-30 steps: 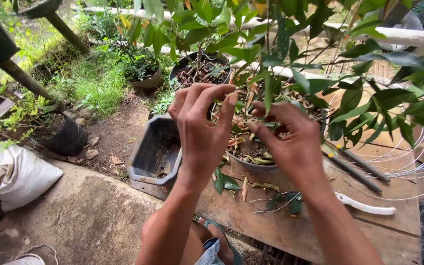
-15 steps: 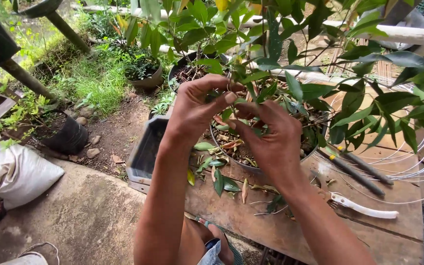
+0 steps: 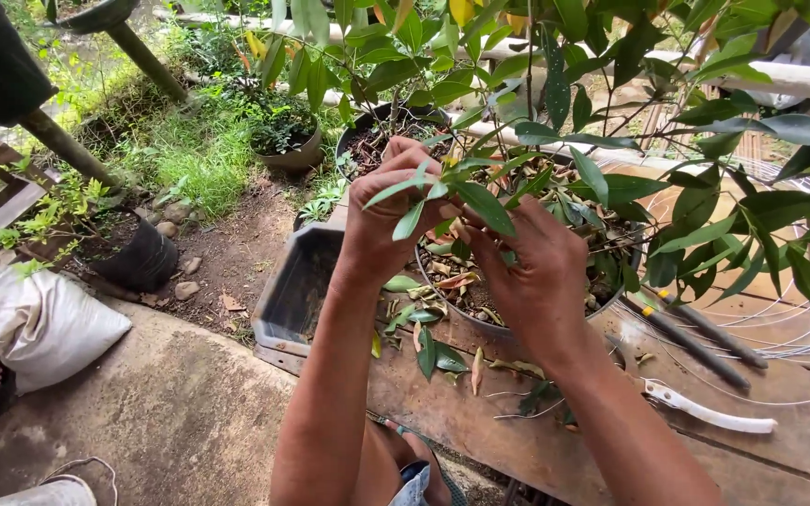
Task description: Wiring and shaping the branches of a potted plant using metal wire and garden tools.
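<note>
your left hand (image 3: 388, 217) is raised over the plant pot (image 3: 611, 302), wrist bent, fingers curled narrow around a thin twig (image 3: 442, 183) of the potted shrub, with long green leaves fanning over the knuckles. your right hand (image 3: 534, 272) sits just beside it, palm turned down, its fingers bent toward the same twig; leaves cover the fingertips, so you cannot tell whether they pinch it or only touch it. both forearms rise from the lower edge of the view and meet above the pot. the pot is round and dark, filled with brown soil and dry curled leaves, and stands on a rough wooden board (image 3: 536, 440) scattered with fallen green and yellow leaves. glossy, pointed foliage hangs across the top and right of the view and hides much of the pot. to the right of the pot lie pruning shears (image 3: 705, 337) with dark handles, a white-handled tool (image 3: 710, 410) and loops of thin wire (image 3: 799, 347). left of the board stands a grey rectangular tray (image 3: 297, 290); beyond it are bare earth, a black pot (image 3: 133, 253), a white sack (image 3: 35, 323) and grass.
</note>
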